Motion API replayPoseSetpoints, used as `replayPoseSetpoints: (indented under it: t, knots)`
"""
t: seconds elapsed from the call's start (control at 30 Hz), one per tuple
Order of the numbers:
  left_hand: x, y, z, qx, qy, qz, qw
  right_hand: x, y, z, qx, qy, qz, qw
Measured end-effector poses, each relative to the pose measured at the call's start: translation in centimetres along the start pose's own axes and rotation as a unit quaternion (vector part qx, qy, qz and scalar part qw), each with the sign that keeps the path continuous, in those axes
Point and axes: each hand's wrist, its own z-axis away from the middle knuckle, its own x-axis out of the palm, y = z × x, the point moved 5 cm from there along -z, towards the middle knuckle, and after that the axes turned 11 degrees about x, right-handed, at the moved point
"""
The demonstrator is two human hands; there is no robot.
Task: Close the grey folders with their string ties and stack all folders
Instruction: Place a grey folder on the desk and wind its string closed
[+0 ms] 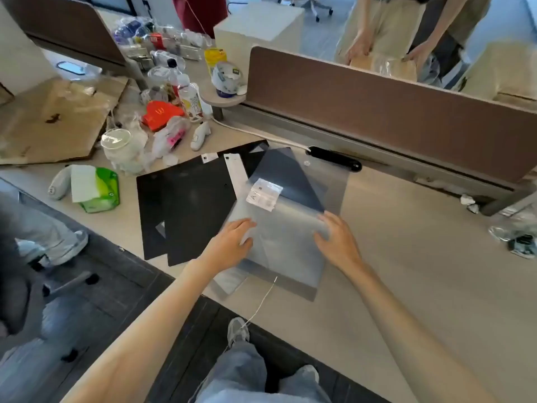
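- Grey folders (279,228) lie overlapped on the pale bench (406,257), near its front edge, the uppermost one translucent and tilted so one corner points toward the person
- Left hand (232,242) rests palm down on the left edge of the top grey folder, fingers spread and slightly curled over the edge; it presses flat and grips nothing
- Right hand (337,239) lies on the folder's right side, fingers bent with their tips on the plastic; whether it pinches the flap edge I cannot tell
- A darker blue-grey flap (290,175) stands open at the far end of the top folder, with a small white label (264,194) on the sheet just below it
- A thin white string (263,301) runs from the near edge of the grey folder over the bench edge and hangs loose toward the floor, untied
- A small round button (307,162) shows on the clear sheet near the far corner
- Black folders (186,205) lie fanned to the left of the grey ones, partly under them, with a white paper strip (236,170) on top
- Farther left sit a green tissue pack (97,189), a clear plastic cup (116,141), a red carton (161,113) and bottles among crumpled wrappers
- A black handle-shaped object (334,158) rests against the brown divider (392,112) behind the folders
- Another person (386,27) stands beyond the divider, hands on a bag
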Motion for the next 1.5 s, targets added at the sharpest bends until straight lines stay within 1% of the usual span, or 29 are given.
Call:
replayPoseSetpoints:
  t: [0.07,0.13,0.2,0.23,0.33,0.43,0.5,0.57,0.63,0.73,0.8,0.83,0.93,1.0,1.07,1.17,1.23,1.33,1.4,1.47,1.5]
  knots:
    - [0.5,-2.1,-1.2,-0.026,-0.022,0.025,0.999,1.4,0.2,-0.9,0.019,-0.015,0.004,1.000]
    - [1.2,-4.1,-2.3,-0.051,-0.045,0.035,0.997,2.9,1.1,-1.4,0.064,-0.037,0.007,0.997]
    - [1.4,-5.3,-3.7,-0.065,-0.049,0.043,0.996,3.7,2.1,-2.3,0.125,-0.032,-0.018,0.991]
    - [1.4,-6.1,-4.7,-0.074,-0.050,0.052,0.995,4.0,2.5,-2.9,0.162,-0.017,-0.043,0.986]
    - [1.1,-7.7,-7.5,-0.091,-0.052,0.098,0.990,4.5,3.7,-4.1,0.280,0.017,-0.119,0.952]
    - [0.1,-8.6,-10.5,-0.095,-0.041,0.150,0.983,5.5,4.6,-5.2,0.353,0.022,-0.167,0.920]
    - [-0.2,-9.2,-11.7,-0.105,-0.036,0.156,0.982,5.7,5.0,-5.8,0.368,0.037,-0.192,0.909]
    - [-0.2,-10.1,-12.7,-0.116,-0.030,0.155,0.981,5.6,5.5,-5.9,0.380,0.074,-0.230,0.893]
    - [-0.1,-10.9,-13.5,-0.131,-0.034,0.156,0.978,5.7,5.8,-5.8,0.392,0.081,-0.260,0.879]
    - [-1.2,-10.2,-14.1,-0.160,-0.002,0.219,0.962,5.4,6.2,-5.3,0.394,0.081,-0.281,0.871]
    - [-2.2,-9.3,-14.0,-0.177,0.027,0.244,0.953,4.5,6.2,-4.8,0.382,0.109,-0.301,0.867]
    - [-2.7,-8.9,-13.9,-0.178,0.036,0.253,0.950,3.7,6.2,-4.5,0.367,0.121,-0.305,0.871]
    - [-4.5,-6.8,-13.7,-0.152,0.083,0.289,0.942,1.0,5.8,-3.8,0.310,0.113,-0.272,0.904]
    - [-6.0,-4.7,-13.3,-0.142,0.122,0.327,0.926,-1.2,5.6,-3.7,0.281,0.110,-0.268,0.915]
    - [-7.7,-1.8,-12.9,-0.113,0.171,0.344,0.916,-4.2,5.2,-3.3,0.245,0.113,-0.257,0.928]
    - [-9.9,2.4,-12.5,-0.078,0.235,0.347,0.905,-9.2,4.1,-3.0,0.162,0.144,-0.152,0.964]
    - [-11.0,4.8,-12.2,-0.065,0.270,0.331,0.902,-12.2,3.4,-2.3,0.113,0.167,-0.066,0.977]
    - [-12.5,7.3,-12.6,-0.078,0.306,0.235,0.920,-16.1,2.6,-1.2,0.046,0.220,0.044,0.973]
    - [-13.1,8.8,-13.0,-0.098,0.309,0.189,0.927,-18.6,2.2,-0.1,-0.020,0.284,0.113,0.952]
    - [-13.0,9.6,-14.1,-0.116,0.286,0.215,0.927,-20.2,1.8,0.9,-0.074,0.320,0.167,0.930]
    - [-12.7,9.8,-14.6,-0.129,0.264,0.253,0.922,-20.8,1.7,1.3,-0.094,0.323,0.182,0.924]
